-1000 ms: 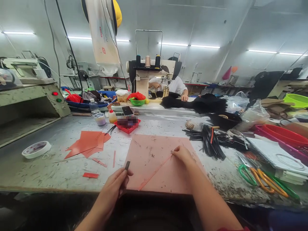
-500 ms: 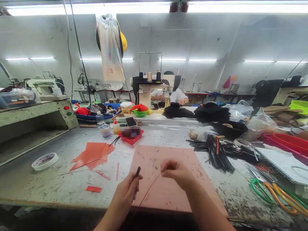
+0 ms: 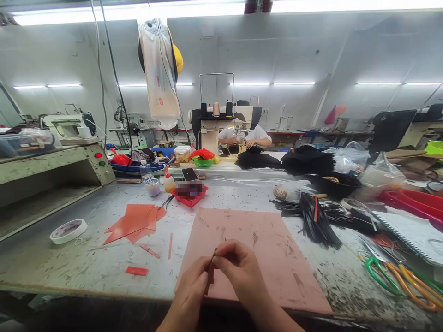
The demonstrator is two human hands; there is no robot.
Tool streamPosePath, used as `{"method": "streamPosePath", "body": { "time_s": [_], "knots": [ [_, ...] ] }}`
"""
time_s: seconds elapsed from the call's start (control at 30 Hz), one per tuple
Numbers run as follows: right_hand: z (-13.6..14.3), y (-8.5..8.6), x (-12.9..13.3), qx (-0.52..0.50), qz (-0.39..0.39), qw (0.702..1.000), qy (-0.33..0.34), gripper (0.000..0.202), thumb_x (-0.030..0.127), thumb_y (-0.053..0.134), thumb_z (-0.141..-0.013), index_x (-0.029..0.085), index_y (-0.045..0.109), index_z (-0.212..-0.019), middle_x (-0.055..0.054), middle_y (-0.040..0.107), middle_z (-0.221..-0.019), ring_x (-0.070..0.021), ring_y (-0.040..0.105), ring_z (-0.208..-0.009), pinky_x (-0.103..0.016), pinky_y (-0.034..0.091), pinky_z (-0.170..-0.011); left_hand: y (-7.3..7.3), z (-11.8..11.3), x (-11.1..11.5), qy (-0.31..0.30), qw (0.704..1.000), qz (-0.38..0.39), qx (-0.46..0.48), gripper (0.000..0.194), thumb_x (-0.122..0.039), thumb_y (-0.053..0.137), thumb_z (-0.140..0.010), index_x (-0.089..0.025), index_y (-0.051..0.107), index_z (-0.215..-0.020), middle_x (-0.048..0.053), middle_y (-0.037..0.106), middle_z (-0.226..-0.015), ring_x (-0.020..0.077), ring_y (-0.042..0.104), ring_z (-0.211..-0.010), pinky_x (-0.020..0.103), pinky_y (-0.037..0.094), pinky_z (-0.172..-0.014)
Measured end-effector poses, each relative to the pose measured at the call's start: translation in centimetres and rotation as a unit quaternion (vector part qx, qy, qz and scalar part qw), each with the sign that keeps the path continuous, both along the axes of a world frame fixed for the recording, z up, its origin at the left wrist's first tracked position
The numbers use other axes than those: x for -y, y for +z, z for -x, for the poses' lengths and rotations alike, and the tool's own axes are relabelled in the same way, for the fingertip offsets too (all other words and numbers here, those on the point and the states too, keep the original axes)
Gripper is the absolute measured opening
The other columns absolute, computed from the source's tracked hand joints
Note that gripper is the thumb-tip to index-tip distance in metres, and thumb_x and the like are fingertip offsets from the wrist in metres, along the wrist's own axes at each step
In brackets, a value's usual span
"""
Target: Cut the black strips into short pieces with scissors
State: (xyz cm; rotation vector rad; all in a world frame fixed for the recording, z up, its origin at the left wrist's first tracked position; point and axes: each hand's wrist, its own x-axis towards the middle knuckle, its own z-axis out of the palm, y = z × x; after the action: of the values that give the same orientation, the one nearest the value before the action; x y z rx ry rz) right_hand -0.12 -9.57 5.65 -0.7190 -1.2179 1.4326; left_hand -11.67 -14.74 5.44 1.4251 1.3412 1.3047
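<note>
Near the front edge of the pink mat (image 3: 256, 230), my left hand (image 3: 192, 285) is closed on a narrow dark strip (image 3: 211, 273), which hangs down between the hands. My right hand (image 3: 238, 267) meets it at the strip's upper end, thumb and forefinger pinched together there. Whatever thin thing is between those right fingertips is too small to make out. Orange-red sheets (image 3: 134, 221) lie to the left of the mat, with small red pieces (image 3: 137, 270) nearer the front.
White tape roll (image 3: 68, 230) at left. A red tray (image 3: 189, 198), bottles and a phone (image 3: 189, 174) stand behind. Black strips (image 3: 316, 221), scissors (image 3: 384, 272) and a notebook (image 3: 408, 235) lie at right. A person sits behind the sewing machine (image 3: 214, 129).
My right hand has moved down and left to meet my left hand at the dark strip. My left hand has shifted slightly right. The thin strand seen hanging from my right fingers no longer shows.
</note>
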Motion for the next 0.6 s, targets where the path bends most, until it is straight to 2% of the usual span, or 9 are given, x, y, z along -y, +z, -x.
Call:
{"method": "streamPosePath", "body": {
  "time_s": [0.13,0.2,0.3,0.43,0.6],
  "knots": [
    [-0.4,0.2,0.5,-0.005,-0.069,0.996,-0.048,0.017,0.013,0.068,-0.061,0.020,0.057,-0.071,0.002,0.060,-0.065,-0.0124,0.056,-0.060,-0.023,0.047,-0.058,0.7,-0.3,0.2,-0.010,0.999,0.025,-0.040,0.033,-0.047,0.045,-0.083,-0.018,0.058,-0.075,-0.001,0.048,-0.063,0.0138,0.045,-0.060,0.024,0.036,-0.059],
    [-0.6,0.1,0.6,-0.006,-0.104,0.993,-0.063,0.018,0.011,0.068,-0.062,0.021,0.057,-0.072,0.002,0.061,-0.066,-0.0123,0.057,-0.061,-0.023,0.048,-0.059,1.2,-0.5,0.3,-0.028,0.998,0.056,-0.013,0.036,-0.049,0.043,-0.084,-0.017,0.055,-0.071,-0.004,0.042,-0.056,0.0109,0.039,-0.053,0.022,0.032,-0.052],
    [-0.9,0.0,0.7,-0.001,-0.137,0.989,-0.060,0.015,0.013,0.069,-0.064,0.021,0.058,-0.070,0.000,0.063,-0.071,-0.0125,0.058,-0.061,-0.024,0.049,-0.058,1.4,-0.6,0.5,-0.070,0.993,0.091,0.037,0.038,-0.052,0.042,-0.084,-0.017,0.054,-0.074,-0.006,0.035,-0.054,0.0084,0.030,-0.048,0.021,0.025,-0.045],
    [-1.1,0.0,0.6,0.008,-0.144,0.989,-0.042,0.012,0.016,0.070,-0.066,0.020,0.059,-0.069,0.000,0.062,-0.069,-0.0119,0.056,-0.059,-0.023,0.048,-0.056,1.2,-0.5,0.6,-0.077,0.991,0.091,0.057,0.036,-0.050,0.042,-0.085,-0.017,0.052,-0.077,-0.006,0.034,-0.059,0.0080,0.028,-0.051,0.020,0.024,-0.046],
    [-1.2,0.4,0.6,0.008,-0.115,0.993,-0.005,0.011,0.017,0.068,-0.068,0.019,0.058,-0.065,0.001,0.058,-0.065,-0.0121,0.055,-0.056,-0.024,0.047,-0.054,1.0,-0.4,0.5,-0.085,0.993,0.080,0.021,0.040,-0.053,0.038,-0.086,-0.017,0.050,-0.074,-0.007,0.032,-0.055,0.0077,0.028,-0.048,0.020,0.023,-0.044]
  ]
}}
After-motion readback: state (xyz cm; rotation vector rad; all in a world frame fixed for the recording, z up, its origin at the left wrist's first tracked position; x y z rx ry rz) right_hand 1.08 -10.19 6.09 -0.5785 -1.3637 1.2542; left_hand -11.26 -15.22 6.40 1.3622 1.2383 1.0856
